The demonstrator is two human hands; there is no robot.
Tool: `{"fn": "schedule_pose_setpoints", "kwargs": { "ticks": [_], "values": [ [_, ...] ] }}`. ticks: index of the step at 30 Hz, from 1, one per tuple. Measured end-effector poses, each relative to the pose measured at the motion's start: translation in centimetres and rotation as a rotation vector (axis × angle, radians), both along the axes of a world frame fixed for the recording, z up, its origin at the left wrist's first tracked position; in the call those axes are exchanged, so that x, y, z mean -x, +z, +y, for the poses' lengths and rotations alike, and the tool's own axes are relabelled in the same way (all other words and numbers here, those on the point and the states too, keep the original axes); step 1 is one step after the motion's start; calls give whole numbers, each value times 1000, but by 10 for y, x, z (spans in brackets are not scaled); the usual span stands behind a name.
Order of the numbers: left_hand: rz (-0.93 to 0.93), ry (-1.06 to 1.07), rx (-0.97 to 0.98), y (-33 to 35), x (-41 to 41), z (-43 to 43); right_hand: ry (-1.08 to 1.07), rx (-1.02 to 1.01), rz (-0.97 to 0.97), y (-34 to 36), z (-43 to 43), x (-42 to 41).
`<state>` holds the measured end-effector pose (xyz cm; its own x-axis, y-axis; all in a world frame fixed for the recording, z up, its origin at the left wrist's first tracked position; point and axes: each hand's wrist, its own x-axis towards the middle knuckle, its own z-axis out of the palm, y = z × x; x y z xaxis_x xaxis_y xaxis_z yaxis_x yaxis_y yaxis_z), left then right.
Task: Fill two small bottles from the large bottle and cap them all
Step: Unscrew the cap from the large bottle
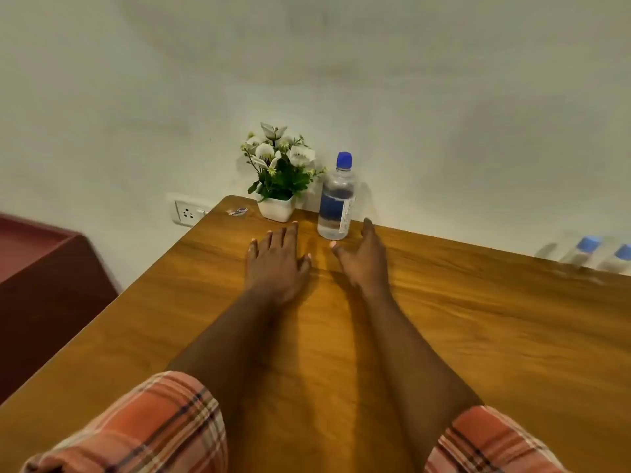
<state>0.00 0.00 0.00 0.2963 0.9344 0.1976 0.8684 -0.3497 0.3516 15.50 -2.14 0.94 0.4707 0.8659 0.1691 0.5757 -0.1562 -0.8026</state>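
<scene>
The large clear bottle (335,199) stands upright near the table's far edge, with a blue cap on and a blue label. Two small bottles (583,250) (619,257) with blue caps stand blurred at the far right edge of the table. My left hand (278,257) lies flat on the wood, fingers spread, just left of the large bottle. My right hand (362,257) is edge-on, fingers apart, just in front and right of the bottle, close to it but holding nothing.
A white pot of white flowers (278,179) stands left of the large bottle by the wall. A small sticker (237,211) lies on the wooden table (478,336). A wall socket (186,213) and a dark red cabinet (41,268) are to the left.
</scene>
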Motion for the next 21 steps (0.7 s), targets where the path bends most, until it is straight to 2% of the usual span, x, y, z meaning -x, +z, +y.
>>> {"fn": "schedule_pose_setpoints", "kwargs": {
  "ticks": [4,11,21],
  "values": [
    [-5,9,-63,8,-9,24,-3,-60,72,0,32,-5],
    [-59,29,-49,10,-24,36,33,-98,89,-4,61,-7],
    [-170,41,51,14,-17,13,13,-99,31,0,35,0]
  ]
}}
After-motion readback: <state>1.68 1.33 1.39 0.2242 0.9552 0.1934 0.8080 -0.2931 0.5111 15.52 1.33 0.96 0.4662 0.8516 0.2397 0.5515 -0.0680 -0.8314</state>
